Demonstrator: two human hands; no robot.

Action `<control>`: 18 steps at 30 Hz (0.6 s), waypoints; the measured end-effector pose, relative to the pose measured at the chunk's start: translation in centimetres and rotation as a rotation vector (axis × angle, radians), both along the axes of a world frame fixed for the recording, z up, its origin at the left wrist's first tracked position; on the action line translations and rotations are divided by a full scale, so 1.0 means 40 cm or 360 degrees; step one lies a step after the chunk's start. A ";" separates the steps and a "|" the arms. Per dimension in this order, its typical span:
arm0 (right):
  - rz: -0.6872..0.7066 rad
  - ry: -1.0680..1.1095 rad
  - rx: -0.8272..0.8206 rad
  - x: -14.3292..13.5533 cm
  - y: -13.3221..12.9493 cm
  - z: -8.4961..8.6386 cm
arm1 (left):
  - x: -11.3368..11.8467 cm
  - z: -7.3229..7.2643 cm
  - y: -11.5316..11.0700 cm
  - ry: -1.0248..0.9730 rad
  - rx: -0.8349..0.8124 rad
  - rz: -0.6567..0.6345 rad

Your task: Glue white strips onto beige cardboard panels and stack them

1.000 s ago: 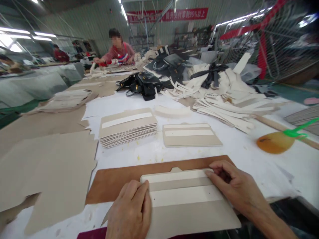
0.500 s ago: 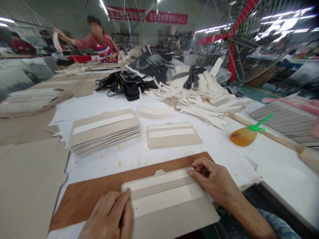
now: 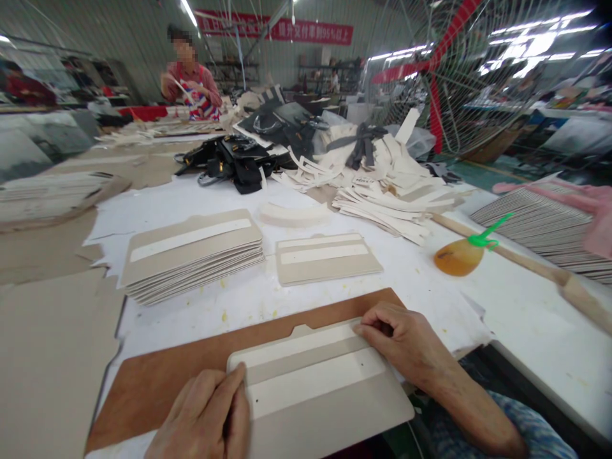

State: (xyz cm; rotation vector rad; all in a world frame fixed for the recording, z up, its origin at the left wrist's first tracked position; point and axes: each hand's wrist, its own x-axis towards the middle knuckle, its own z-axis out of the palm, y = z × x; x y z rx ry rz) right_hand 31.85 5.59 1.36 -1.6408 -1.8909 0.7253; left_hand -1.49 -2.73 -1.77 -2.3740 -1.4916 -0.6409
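A beige panel (image 3: pixel 335 401) with two white strips across it and a small tab on its upper edge lies partly over a brown board (image 3: pixel 205 357). My left hand (image 3: pixel 205 411) is closed at the panel's upper left edge, one fingertip pressed by the end of the upper white strip (image 3: pixel 301 344). At the upper right corner, my right hand (image 3: pixel 396 331) pinches the panel's edge and the strip's end, thumb on top. Two small dark dots show on the lower white strip (image 3: pixel 315 380). The undersides of both grips are hidden.
Behind the panel are a stack of beige panels (image 3: pixel 191 252) and a smaller pile (image 3: pixel 329 264). An amber bottle with a green nozzle (image 3: pixel 459 257) lies right, near a wooden stick (image 3: pixel 516 261). Farther back are white strips (image 3: pixel 382 207), black bag pieces (image 3: pixel 234 162) and a co-worker (image 3: pixel 191 86).
My hands keep the same grips on the panel. The view has shifted slightly, so things sit a little farther left. The co-worker's outstretched arm has come in toward the body.
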 end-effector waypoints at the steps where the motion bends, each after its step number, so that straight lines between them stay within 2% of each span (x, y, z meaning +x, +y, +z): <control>1: 0.0006 -0.0010 -0.0001 -0.002 0.002 0.001 | 0.002 0.000 0.001 -0.0012 -0.0007 0.0013; 4: 0.0022 -0.0023 -0.0029 0.000 0.008 0.008 | 0.012 0.006 0.001 -0.0061 -0.0040 0.0033; 7: -0.0037 0.0188 -0.0157 0.030 0.013 0.021 | 0.025 0.026 -0.007 -0.0260 -0.0002 0.0135; 9: -0.0296 0.0485 -0.0101 0.067 0.012 0.032 | 0.032 0.044 -0.019 -0.0483 0.0130 0.0276; 11: -0.0639 0.0734 0.0108 0.101 0.002 0.044 | 0.035 0.059 -0.032 -0.0660 0.0264 0.0390; 13: -0.0784 0.0772 0.0298 0.115 -0.015 0.056 | 0.033 0.067 -0.039 -0.0721 0.0323 0.0401; 15: -0.0607 0.0594 0.0368 0.100 -0.038 0.063 | 0.031 0.067 -0.037 -0.0698 0.0325 0.0356; 18: -0.0015 0.0254 0.0525 0.038 -0.067 0.055 | 0.038 0.065 -0.022 -0.0559 0.0224 0.0127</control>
